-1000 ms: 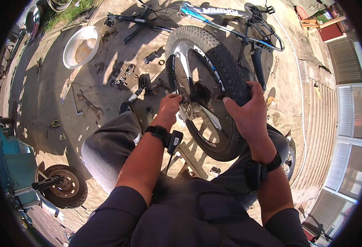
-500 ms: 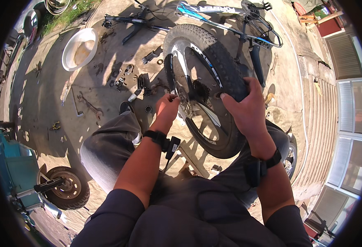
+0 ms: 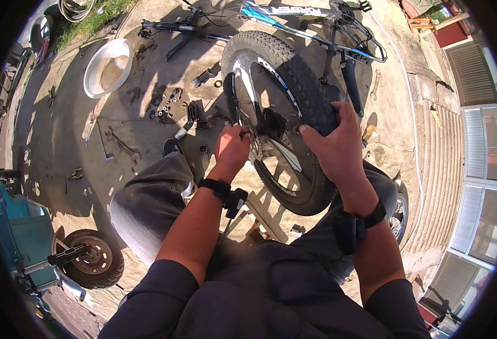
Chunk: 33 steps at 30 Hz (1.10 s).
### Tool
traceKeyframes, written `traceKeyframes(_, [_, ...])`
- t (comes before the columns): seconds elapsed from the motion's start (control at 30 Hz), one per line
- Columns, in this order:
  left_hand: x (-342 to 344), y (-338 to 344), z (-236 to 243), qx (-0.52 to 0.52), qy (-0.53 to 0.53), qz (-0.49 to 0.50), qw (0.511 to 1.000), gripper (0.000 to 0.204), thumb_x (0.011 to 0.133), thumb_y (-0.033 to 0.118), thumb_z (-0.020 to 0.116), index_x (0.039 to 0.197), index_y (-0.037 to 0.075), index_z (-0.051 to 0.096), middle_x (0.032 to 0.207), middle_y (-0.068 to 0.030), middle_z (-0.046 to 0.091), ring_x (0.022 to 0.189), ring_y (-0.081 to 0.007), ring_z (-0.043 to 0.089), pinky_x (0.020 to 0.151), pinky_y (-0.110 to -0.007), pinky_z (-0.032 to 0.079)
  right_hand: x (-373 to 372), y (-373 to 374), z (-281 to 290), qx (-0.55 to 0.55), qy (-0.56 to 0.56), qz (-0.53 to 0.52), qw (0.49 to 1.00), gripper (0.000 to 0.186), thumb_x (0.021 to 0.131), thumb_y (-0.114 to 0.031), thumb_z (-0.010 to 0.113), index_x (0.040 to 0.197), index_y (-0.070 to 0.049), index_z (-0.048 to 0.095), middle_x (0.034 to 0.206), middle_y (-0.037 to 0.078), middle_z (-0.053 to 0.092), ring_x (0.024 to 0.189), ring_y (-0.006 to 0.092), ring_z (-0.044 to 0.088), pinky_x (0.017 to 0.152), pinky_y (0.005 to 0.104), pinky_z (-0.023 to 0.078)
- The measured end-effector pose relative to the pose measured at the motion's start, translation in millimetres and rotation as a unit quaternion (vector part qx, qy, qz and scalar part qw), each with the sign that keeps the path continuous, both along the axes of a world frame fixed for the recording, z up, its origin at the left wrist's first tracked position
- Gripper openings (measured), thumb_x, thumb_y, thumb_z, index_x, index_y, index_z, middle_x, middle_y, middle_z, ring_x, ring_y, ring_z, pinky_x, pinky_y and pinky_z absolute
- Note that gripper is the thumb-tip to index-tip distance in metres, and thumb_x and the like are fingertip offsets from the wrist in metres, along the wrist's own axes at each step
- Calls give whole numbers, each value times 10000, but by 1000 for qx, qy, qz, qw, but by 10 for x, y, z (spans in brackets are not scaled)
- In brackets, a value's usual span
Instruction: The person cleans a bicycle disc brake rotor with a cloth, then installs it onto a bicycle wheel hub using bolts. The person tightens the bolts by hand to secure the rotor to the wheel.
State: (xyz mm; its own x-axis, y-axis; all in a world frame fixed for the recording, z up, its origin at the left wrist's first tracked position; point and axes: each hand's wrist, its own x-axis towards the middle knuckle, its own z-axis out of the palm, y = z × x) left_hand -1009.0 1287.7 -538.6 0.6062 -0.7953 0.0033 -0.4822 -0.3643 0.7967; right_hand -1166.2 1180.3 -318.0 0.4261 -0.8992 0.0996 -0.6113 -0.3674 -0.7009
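A bicycle wheel point(image 3: 309, 73) with a knobby black tyre and white-and-black spokes stands tilted between my knees. My right hand point(image 3: 337, 148) grips its tyre on the right, the thumb on the sidewall and the fingers over the tread. At the hub's left side my left hand point(image 3: 231, 149) is closed, its fingertips pinched together close against the brake disc point(image 3: 255, 141). Whatever lies in that pinch is too small to make out. Through the spokes shows a dark sprocket cluster point(image 3: 274, 122).
A blue, white and black bike frame point(image 3: 294, 25) lies beyond the wheel, with a fork point(image 3: 189, 28) to its left. Loose bike parts point(image 3: 166, 107), a rusty wrench point(image 3: 123, 144) and a hex key point(image 3: 105, 141) lie on the left. Farther off stands a white basin point(image 3: 93, 73).
My left hand has shifted slightly right, its fingers bending in closer to the brake disc. The wheel has moved a little to the left, with my right hand still gripping the tyre.
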Motion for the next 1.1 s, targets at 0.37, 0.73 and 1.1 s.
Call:
traceKeyframes(0.37, [33, -7, 76, 40, 52, 4, 998, 225, 865, 221, 711, 987, 33, 710, 972, -189, 669, 922, -356, 655, 812, -436, 519, -13, -2, -3, 27, -24, -6, 999, 549, 721, -240, 806, 1129, 12, 539, 929, 164, 643, 823, 265, 645, 763, 387, 523])
traceKeyframes(0.73, [75, -26, 109, 78, 82, -5, 994, 232, 884, 253, 632, 973, 60, 725, 1021, -178, 691, 1037, -364, 638, 900, -447, 514, -13, -22, -18, 34, -12, 0, 999, 546, 721, -241, 810, 1126, 7, 541, 934, 156, 641, 833, 246, 644, 771, 377, 524])
traceKeyframes(1.1, [115, -74, 88, 130, 80, -26, 988, 276, 923, 322, 607, 1000, 93, 741, 1051, -168, 684, 1031, -365, 634, 897, -463, 510, -6, 1, -21, 25, -16, 0, 1000, 542, 735, -230, 806, 1144, 4, 539, 957, 144, 642, 845, 230, 628, 789, 362, 518])
